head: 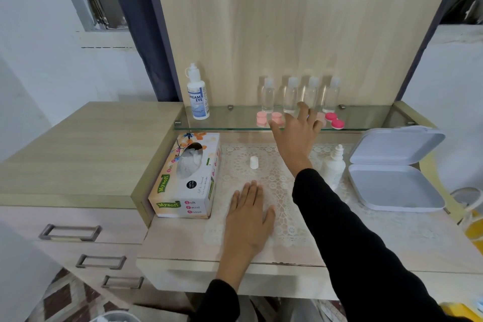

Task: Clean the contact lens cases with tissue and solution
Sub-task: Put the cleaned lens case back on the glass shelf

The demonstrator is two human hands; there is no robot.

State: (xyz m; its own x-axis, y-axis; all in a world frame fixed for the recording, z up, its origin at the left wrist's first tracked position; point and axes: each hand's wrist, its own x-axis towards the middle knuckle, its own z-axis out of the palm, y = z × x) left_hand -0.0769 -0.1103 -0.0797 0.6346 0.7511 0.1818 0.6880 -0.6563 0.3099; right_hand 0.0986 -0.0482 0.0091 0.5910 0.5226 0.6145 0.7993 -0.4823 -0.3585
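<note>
Head view looks down on a pale wood desk (183,246) with a tall wooden back panel (287,34) and a lace mat (274,180) on top. A glass shelf (235,123) carries a solution bottle (197,94) and pink contact lens cases (262,119); a tissue box (183,178) stands on the desk below. The left hand (248,219) lies flat on the mat, fingers straight, holding nothing. The right hand (295,133) reaches over the shelf, fingers spread wide at the cases; whether it touches them cannot be told.
</note>
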